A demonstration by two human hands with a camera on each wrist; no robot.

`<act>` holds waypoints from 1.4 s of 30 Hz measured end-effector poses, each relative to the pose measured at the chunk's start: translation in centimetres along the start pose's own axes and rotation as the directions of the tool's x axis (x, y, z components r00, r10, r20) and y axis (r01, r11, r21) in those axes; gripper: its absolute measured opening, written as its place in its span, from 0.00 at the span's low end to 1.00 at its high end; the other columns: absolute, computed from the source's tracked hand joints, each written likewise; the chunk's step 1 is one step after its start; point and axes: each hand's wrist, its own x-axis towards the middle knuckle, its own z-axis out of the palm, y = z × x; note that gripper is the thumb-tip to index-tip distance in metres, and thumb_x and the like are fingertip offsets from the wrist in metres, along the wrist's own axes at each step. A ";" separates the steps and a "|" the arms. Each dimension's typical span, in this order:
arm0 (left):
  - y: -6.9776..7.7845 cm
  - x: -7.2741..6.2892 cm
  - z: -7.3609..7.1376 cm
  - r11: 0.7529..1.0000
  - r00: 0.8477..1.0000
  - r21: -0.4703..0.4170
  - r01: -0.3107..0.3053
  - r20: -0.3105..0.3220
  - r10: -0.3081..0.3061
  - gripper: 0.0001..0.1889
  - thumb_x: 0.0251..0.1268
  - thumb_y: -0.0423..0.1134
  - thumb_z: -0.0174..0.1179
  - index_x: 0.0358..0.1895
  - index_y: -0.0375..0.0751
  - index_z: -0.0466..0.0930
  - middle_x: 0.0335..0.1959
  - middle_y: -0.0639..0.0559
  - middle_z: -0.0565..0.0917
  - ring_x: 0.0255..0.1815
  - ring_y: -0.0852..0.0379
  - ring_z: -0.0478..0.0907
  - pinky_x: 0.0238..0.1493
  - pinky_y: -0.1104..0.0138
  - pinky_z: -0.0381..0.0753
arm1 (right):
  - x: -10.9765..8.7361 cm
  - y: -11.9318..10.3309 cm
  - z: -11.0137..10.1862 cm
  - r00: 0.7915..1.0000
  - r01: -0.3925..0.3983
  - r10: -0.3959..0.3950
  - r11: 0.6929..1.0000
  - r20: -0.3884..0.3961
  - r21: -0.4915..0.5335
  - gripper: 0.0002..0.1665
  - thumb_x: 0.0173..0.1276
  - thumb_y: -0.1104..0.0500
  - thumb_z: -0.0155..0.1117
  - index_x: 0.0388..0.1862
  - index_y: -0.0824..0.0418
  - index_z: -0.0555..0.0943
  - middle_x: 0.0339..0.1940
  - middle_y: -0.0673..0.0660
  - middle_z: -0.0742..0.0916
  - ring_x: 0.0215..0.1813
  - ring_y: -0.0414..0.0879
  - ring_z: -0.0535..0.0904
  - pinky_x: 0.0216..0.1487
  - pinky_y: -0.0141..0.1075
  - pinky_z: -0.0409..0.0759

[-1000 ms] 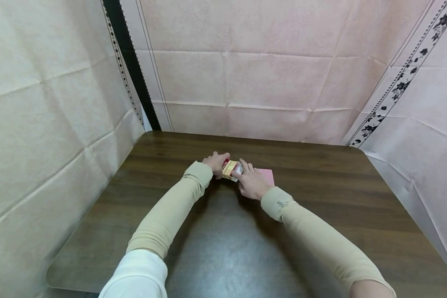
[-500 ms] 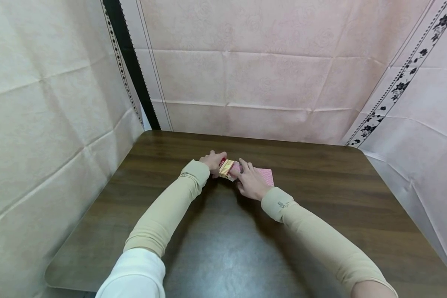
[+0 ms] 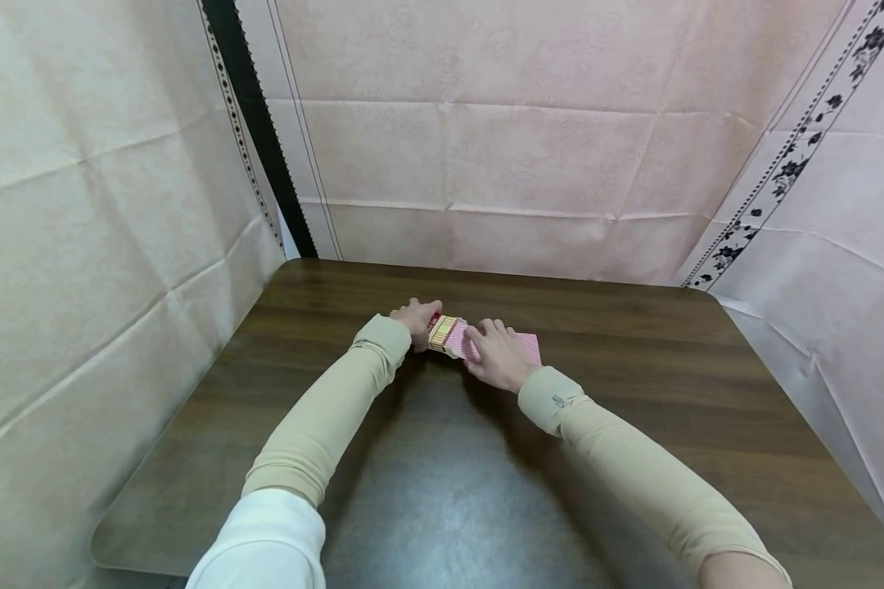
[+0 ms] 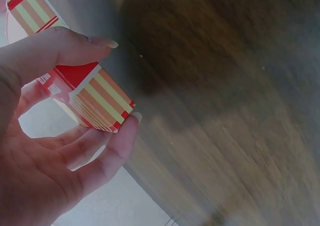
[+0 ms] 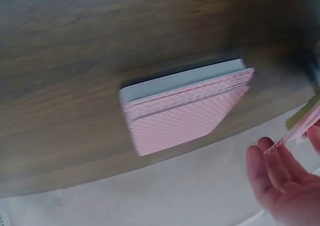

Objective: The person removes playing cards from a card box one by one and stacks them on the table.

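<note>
My left hand (image 3: 416, 321) grips a red and yellow striped card box (image 4: 102, 98), thumb on one side and fingertips at its bottom corner. From the box's end facing right, pink-backed playing cards (image 3: 457, 338) stick out. The thumb and fingers of my right hand (image 5: 285, 181) pinch them at their free end. Beneath and beside that hand, a squared deck of pink-patterned playing cards (image 5: 185, 121) lies on the table. In the head view, part of this deck is hidden behind my right hand.
The brown wooden table (image 3: 619, 458) has rounded corners. Pale cloth (image 3: 486, 164) hangs behind its far edge and along both sides, with a black strip (image 3: 265, 139) at the back left.
My left hand and the box have shifted a little to the left. A longer stretch of pink card now shows between the box and my right hand, whose fingers have drawn in.
</note>
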 end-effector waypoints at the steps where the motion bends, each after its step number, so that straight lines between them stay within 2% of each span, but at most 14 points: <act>1: -0.1 -0.1 0.0 1.000 1.000 0.002 0.002 -0.003 -0.002 0.36 0.38 0.25 0.70 0.56 0.50 0.66 0.52 0.40 0.68 0.44 0.44 0.72 0.43 0.55 0.73 | -0.2 0.2 -0.1 1.000 -0.017 0.017 1.000 0.010 -0.008 0.28 0.60 0.50 0.67 0.56 0.59 0.73 0.52 0.65 0.78 0.54 0.60 0.73 0.51 0.51 0.74; 5: -0.6 -0.2 -0.1 1.000 1.000 0.000 0.011 0.000 -0.011 0.38 0.39 0.25 0.69 0.58 0.49 0.65 0.53 0.39 0.67 0.45 0.43 0.72 0.43 0.55 0.73 | -1.0 1.2 -0.2 0.994 -0.105 0.106 0.994 0.010 -0.033 0.32 0.60 0.47 0.65 0.60 0.59 0.72 0.48 0.64 0.78 0.51 0.58 0.73 0.48 0.49 0.73; 8: -0.8 -0.4 -0.1 1.000 1.000 -0.012 0.015 0.006 -0.015 0.38 0.41 0.25 0.69 0.59 0.49 0.65 0.54 0.38 0.66 0.45 0.43 0.72 0.43 0.55 0.73 | -1.7 2.0 -0.2 0.979 -0.203 0.203 0.978 -0.016 -0.047 0.33 0.62 0.44 0.63 0.61 0.59 0.71 0.46 0.65 0.78 0.49 0.59 0.73 0.46 0.50 0.73; 12: -0.8 -0.7 -0.3 1.000 1.000 -0.021 0.012 0.004 -0.012 0.38 0.41 0.26 0.69 0.60 0.49 0.64 0.53 0.39 0.66 0.46 0.43 0.72 0.45 0.54 0.73 | -2.3 3.0 0.1 0.939 -0.341 0.338 0.938 -0.057 -0.059 0.29 0.64 0.42 0.60 0.54 0.61 0.71 0.41 0.66 0.78 0.45 0.62 0.74 0.43 0.52 0.72; 15: -0.7 -0.6 -0.3 1.000 1.000 -0.017 0.008 0.001 -0.008 0.38 0.41 0.26 0.69 0.60 0.48 0.65 0.53 0.39 0.66 0.46 0.43 0.72 0.45 0.54 0.73 | -2.6 3.6 0.3 0.911 -0.411 0.406 0.909 -0.068 -0.075 0.25 0.65 0.42 0.58 0.46 0.62 0.71 0.38 0.67 0.78 0.43 0.63 0.74 0.39 0.52 0.72; 19: -0.6 -0.5 -0.3 1.000 1.000 -0.011 0.006 -0.004 -0.006 0.38 0.41 0.26 0.69 0.59 0.49 0.64 0.54 0.38 0.66 0.46 0.43 0.72 0.45 0.54 0.73 | -2.8 4.0 0.6 0.884 -0.467 0.465 0.877 -0.047 -0.109 0.27 0.66 0.41 0.55 0.47 0.64 0.72 0.40 0.69 0.79 0.45 0.64 0.75 0.41 0.54 0.74; 24: -0.6 0.0 0.0 1.000 1.000 0.000 0.014 0.000 -0.014 0.39 0.40 0.26 0.69 0.60 0.49 0.64 0.54 0.39 0.66 0.46 0.43 0.72 0.46 0.54 0.73 | -2.8 4.1 0.8 0.864 -0.501 0.504 0.856 -0.007 -0.129 0.30 0.67 0.40 0.54 0.52 0.65 0.72 0.44 0.70 0.80 0.48 0.65 0.76 0.45 0.56 0.74; 31: -0.6 0.1 0.0 1.000 1.000 -0.010 0.017 -0.002 -0.017 0.38 0.40 0.25 0.69 0.60 0.49 0.65 0.54 0.39 0.67 0.46 0.43 0.71 0.46 0.53 0.73 | -2.7 3.6 1.2 0.854 -0.506 0.518 0.848 0.042 -0.156 0.34 0.68 0.38 0.51 0.57 0.64 0.72 0.48 0.71 0.80 0.50 0.65 0.76 0.47 0.57 0.73; 35: -0.7 0.0 0.0 1.000 1.000 -0.015 0.020 0.004 -0.020 0.37 0.41 0.26 0.69 0.58 0.50 0.65 0.53 0.39 0.67 0.46 0.43 0.71 0.47 0.53 0.73 | -2.8 3.4 1.5 0.849 -0.507 0.525 0.843 0.069 -0.178 0.35 0.68 0.36 0.50 0.55 0.64 0.72 0.47 0.70 0.79 0.50 0.65 0.76 0.47 0.57 0.73; 40: -0.8 0.1 0.2 1.000 1.000 -0.015 0.020 -0.001 -0.020 0.37 0.41 0.26 0.69 0.57 0.51 0.65 0.53 0.39 0.67 0.46 0.43 0.72 0.46 0.53 0.73 | -2.7 3.1 1.5 0.841 -0.517 0.536 0.836 0.076 -0.183 0.37 0.68 0.33 0.49 0.54 0.65 0.72 0.46 0.70 0.79 0.49 0.65 0.75 0.46 0.58 0.73; 42: -0.8 0.3 0.3 1.000 1.000 -0.015 0.017 -0.007 -0.017 0.37 0.40 0.26 0.70 0.57 0.51 0.65 0.53 0.39 0.67 0.45 0.43 0.72 0.45 0.53 0.73 | -2.6 3.1 1.4 0.846 -0.511 0.529 0.840 0.066 -0.183 0.38 0.68 0.32 0.48 0.56 0.64 0.72 0.47 0.70 0.78 0.50 0.65 0.74 0.46 0.58 0.73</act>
